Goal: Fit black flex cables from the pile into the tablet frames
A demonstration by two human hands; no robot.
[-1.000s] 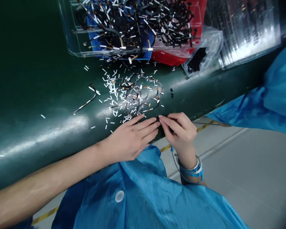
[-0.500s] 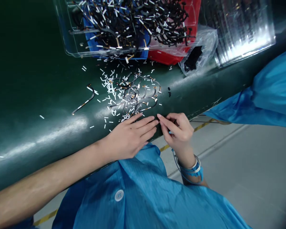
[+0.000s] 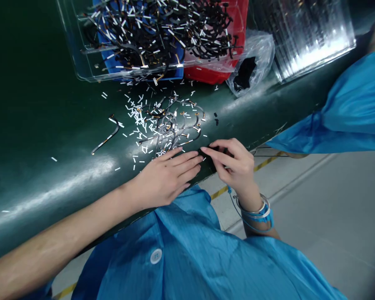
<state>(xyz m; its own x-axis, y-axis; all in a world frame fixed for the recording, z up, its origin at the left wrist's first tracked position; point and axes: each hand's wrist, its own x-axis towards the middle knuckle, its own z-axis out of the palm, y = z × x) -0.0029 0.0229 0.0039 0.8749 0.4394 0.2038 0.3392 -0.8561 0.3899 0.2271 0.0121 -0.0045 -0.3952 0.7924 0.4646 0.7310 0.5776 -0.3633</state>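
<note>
Nearest you, the blue smock [image 3: 181, 250] fills the bottom of the view, and a banded wrist strap [image 3: 258, 210] sits on your right wrist. Your left hand [image 3: 162, 179] lies palm down on the rounded front edge of the green table [image 3: 50, 175], fingers straight and close together, gripping nothing. Your right hand [image 3: 234, 166] meets it fingertip to fingertip, fingers drawn narrow over a small dark piece [image 3: 210, 148] at the table edge. Whether the piece is actually pinched is hidden by the fingers. Judgement: the step in hand is fine work on that one piece, with the left hand steadying it. Any next move calls for a light fingertip pinch, not force. Just beyond lies a loose pile of flex cables [image 3: 171, 125] among scattered white slips [image 3: 137, 112], and one single cable [image 3: 108, 135] lies apart to the left. Farther back a clear tray [image 3: 71, 54] holds many more cables. A red bin [image 3: 218, 73], a crumpled plastic bag [image 3: 253, 62] and a stack of clear trays [image 3: 306, 37] stand to its right. Another person's blue sleeve [image 3: 346, 112] enters at far right.
</note>
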